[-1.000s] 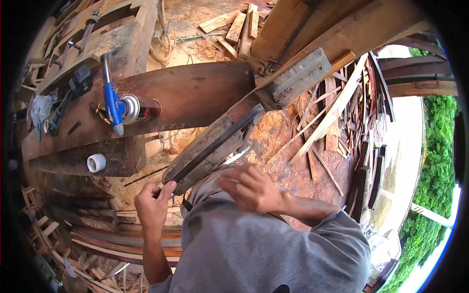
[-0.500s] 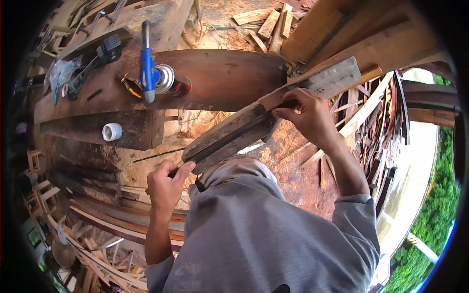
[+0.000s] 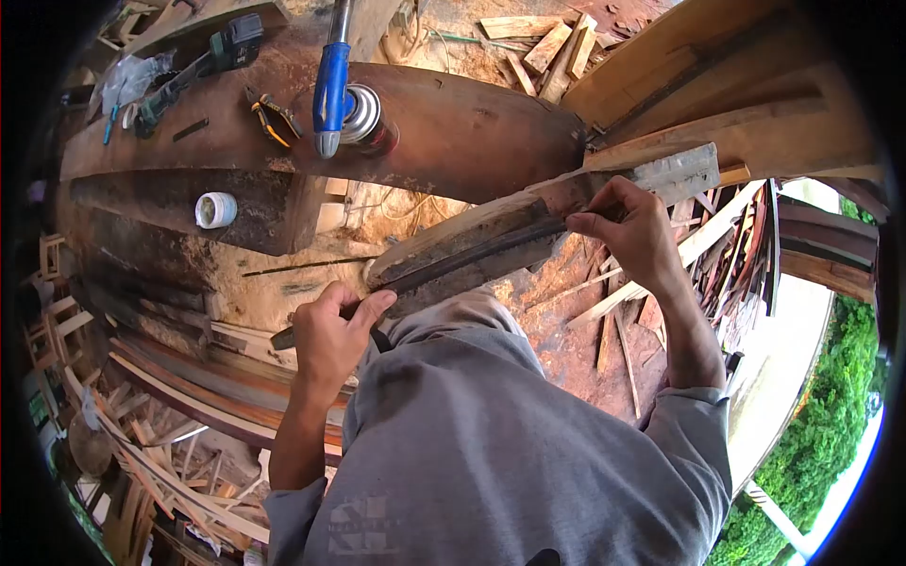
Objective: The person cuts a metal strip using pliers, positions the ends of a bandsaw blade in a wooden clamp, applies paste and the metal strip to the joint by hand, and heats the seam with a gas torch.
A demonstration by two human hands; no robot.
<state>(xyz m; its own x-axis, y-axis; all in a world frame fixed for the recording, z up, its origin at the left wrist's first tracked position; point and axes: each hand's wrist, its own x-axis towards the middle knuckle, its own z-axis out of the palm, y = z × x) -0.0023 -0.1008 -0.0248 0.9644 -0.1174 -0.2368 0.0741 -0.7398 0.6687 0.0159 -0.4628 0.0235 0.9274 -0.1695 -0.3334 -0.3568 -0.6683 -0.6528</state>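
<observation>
left hand (image 3: 338,330) and right hand (image 3: 634,226) pinching a dark strip (image 3: 477,255), blue torch (image 3: 331,90) on a wooden plank (image 3: 472,132)

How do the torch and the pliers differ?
The torch is mainly blue; the pliers are orange and black. The torch is clearly larger; the pliers are smaller. The torch is joined to a can; the pliers lie loose. Both are on the dark board, neither held.

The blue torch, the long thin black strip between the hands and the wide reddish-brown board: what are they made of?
Blue torch: probably hard plastic, smooth and shiny; its gleaming silver tube looks like metal. Thin black strip: dull and dark, maybe rubber or wood; I can't tell. Reddish-brown board: likely wood, worn smooth, with dark streaks.
</observation>
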